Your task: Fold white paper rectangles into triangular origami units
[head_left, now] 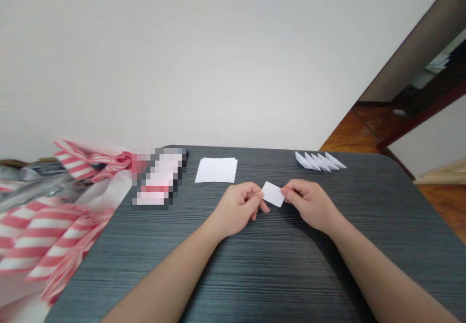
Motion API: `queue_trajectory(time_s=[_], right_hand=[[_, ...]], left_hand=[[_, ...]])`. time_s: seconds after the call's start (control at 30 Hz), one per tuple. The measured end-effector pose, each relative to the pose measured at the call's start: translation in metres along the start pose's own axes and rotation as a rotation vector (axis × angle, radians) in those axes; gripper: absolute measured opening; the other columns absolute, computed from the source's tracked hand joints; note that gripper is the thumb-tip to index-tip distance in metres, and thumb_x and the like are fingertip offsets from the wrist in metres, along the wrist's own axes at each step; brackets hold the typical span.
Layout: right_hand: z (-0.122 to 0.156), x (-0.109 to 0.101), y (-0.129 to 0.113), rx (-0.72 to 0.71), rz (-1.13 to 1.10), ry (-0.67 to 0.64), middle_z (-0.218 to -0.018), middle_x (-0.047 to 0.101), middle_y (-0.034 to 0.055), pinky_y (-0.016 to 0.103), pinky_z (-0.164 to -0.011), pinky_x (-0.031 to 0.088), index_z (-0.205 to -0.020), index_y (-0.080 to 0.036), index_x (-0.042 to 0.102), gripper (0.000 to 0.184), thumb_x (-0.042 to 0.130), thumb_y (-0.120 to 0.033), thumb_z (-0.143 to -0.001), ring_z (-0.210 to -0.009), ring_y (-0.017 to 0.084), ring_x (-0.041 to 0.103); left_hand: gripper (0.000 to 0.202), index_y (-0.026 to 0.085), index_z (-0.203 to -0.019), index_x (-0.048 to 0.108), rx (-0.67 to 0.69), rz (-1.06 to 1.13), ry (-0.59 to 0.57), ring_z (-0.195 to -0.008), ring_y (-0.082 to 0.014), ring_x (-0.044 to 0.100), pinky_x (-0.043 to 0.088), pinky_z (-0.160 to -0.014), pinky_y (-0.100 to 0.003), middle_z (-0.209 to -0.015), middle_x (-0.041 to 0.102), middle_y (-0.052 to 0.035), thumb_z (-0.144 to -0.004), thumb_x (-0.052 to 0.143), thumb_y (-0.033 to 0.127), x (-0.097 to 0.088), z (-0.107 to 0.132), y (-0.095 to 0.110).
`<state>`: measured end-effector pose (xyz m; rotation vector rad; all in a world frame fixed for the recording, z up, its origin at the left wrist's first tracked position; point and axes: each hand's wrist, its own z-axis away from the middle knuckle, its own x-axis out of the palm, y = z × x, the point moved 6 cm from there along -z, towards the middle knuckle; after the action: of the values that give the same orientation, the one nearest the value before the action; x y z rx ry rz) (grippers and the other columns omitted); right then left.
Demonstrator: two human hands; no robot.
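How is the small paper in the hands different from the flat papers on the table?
The small paper looks smaller than the flat papers. The small paper is pinched between the left hand and right hand, while the flat papers lie on the table untouched. The small paper sits at a slant; the flat papers lie nearly square to the table's far edge. Both are white.

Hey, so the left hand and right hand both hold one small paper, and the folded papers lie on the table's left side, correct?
Not quite: the folded papers lie on the table's right side, as the head view shows. The left hand and right hand do both hold one small paper.
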<state>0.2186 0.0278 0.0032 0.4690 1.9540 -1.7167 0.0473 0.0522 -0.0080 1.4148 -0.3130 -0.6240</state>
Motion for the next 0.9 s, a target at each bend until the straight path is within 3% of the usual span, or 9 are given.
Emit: queue_trajectory(time_s=[0.27, 0.47, 0.67, 0.9], right_hand=[[0.002, -0.006, 0.007, 0.003, -0.071, 0.036, -0.073, 0.064, 0.0006, 0.028, -0.069, 0.044, -0.074, -0.019, 0.065, 0.022, 0.055, -0.026, -0.092, -0.071, 0.016, 0.059], [0.003, -0.004, 0.012, 0.042, -0.145, 0.058, -0.082, 0.068, 0.0032, 0.030, -0.073, 0.047, -0.092, -0.019, 0.069, 0.019, 0.054, -0.031, -0.094, -0.077, 0.018, 0.062], [0.003, 0.002, -0.002, -0.043, -0.070, 0.002, -0.072, 0.062, 0.0011, 0.028, -0.068, 0.044, -0.073, -0.019, 0.062, 0.022, 0.055, -0.026, -0.092, -0.069, 0.016, 0.057], [0.005, 0.005, -0.009, -0.098, -0.090, -0.078, -0.072, 0.059, 0.0001, 0.026, -0.066, 0.042, -0.072, -0.019, 0.059, 0.021, 0.055, -0.023, -0.093, -0.068, 0.014, 0.054]], left_hand=[[0.025, 0.014, -0.076, 0.060, -0.001, 0.062, 0.065, -0.043, -0.0067, 0.046, 0.036, -0.046, -0.019, -0.061, 0.067, -0.0005, -0.092, 0.052, 0.032, -0.006, -0.002, -0.004], [0.025, 0.015, -0.075, 0.060, -0.015, 0.057, 0.054, -0.044, -0.0072, 0.046, 0.034, -0.045, -0.018, -0.056, 0.064, 0.0011, -0.091, 0.054, 0.032, -0.005, -0.001, 0.000], [0.028, 0.014, -0.072, 0.063, 0.016, -0.025, 0.006, -0.045, -0.0074, 0.047, 0.036, -0.047, -0.019, -0.058, 0.064, -0.0006, -0.091, 0.054, 0.032, -0.004, 0.000, 0.001], [0.029, 0.015, -0.074, 0.058, 0.092, 0.030, -0.040, -0.048, -0.0087, 0.051, 0.039, -0.048, -0.019, -0.060, 0.063, -0.0007, -0.091, 0.053, 0.038, -0.003, 0.000, 0.000]])
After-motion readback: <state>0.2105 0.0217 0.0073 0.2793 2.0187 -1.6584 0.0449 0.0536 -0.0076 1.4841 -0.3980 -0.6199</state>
